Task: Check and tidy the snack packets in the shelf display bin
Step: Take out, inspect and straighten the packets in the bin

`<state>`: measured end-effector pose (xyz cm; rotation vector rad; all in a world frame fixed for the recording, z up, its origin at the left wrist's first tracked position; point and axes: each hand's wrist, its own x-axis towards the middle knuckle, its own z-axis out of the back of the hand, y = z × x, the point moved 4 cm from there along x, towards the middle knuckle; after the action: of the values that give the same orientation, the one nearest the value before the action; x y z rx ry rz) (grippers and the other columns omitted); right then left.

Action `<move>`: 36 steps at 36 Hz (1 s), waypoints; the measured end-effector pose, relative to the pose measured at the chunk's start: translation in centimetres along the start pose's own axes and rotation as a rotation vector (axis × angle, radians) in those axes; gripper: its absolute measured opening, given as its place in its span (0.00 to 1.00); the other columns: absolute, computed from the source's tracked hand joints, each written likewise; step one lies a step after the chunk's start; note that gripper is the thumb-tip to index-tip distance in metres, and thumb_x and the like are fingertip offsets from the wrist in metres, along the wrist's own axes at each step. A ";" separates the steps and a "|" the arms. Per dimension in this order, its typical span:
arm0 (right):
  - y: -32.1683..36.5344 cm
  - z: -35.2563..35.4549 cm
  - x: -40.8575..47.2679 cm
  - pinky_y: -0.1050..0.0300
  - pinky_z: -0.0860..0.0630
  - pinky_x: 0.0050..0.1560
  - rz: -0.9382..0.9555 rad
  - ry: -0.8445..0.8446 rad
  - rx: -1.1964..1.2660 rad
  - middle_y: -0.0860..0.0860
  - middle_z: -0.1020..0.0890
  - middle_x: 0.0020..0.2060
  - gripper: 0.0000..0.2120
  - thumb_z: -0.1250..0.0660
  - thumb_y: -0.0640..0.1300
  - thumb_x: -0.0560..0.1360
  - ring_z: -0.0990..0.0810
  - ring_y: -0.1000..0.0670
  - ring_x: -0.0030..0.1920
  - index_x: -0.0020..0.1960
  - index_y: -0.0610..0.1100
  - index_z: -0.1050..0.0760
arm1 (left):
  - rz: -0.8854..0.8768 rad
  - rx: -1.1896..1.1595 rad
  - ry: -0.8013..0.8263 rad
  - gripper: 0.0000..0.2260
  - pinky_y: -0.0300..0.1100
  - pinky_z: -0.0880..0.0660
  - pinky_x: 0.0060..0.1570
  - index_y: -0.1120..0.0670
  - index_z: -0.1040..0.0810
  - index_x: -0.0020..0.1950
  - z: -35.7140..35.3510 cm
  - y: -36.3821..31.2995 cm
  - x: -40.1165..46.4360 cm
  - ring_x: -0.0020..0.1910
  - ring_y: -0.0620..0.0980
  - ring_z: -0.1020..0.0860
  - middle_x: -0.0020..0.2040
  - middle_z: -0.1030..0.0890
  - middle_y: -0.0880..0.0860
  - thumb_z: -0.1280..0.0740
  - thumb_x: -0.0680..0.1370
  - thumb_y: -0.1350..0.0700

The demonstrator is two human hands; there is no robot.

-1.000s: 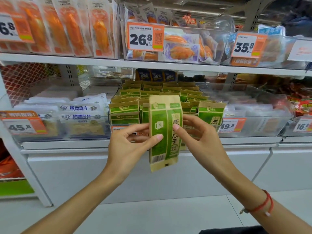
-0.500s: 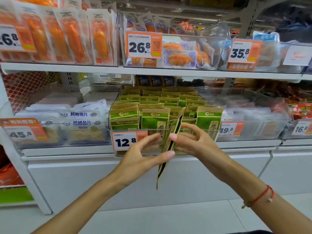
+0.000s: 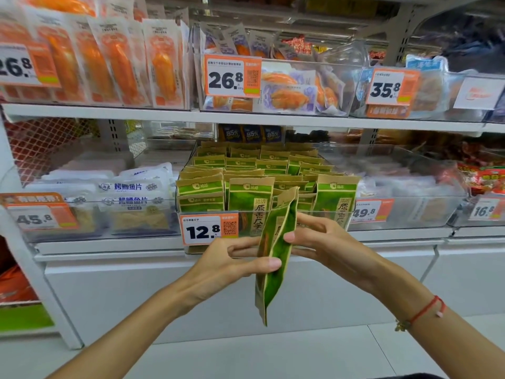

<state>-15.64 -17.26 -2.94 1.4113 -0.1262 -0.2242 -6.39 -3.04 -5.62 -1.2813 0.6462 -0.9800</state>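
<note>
Green-and-kraft packet (image 3: 276,250) hangs edge-on before the display bin (image 3: 273,214), both hands pinching it: left hand (image 3: 232,263), right hand (image 3: 328,242); so light a pinch could let it slip to the floor

A single wide-angle head-worn view looks forward and slightly down from close in front of the shelf (image 3: 246,120), facing its front edge square-on, with both forearms reaching in from the bottom corners toward the middle.

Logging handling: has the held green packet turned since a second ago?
Yes. The green packet has turned from facing the camera to nearly edge-on, measured against the 12.8 price tag.
</note>
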 end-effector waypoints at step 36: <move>15.8 5.7 2.3 0.70 0.23 0.45 0.739 -0.352 -0.614 0.68 0.18 0.49 0.11 0.33 0.54 0.70 0.19 0.63 0.47 0.53 0.60 0.24 | -0.338 0.259 -0.292 0.23 0.35 0.24 0.57 0.40 0.32 0.66 6.6 -13.9 8.5 0.57 0.35 0.22 0.58 0.19 0.41 0.28 0.75 0.56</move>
<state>-13.40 -21.00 13.42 0.6365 -0.7851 0.1067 -0.12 -7.25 10.27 -1.2905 0.0722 -1.0822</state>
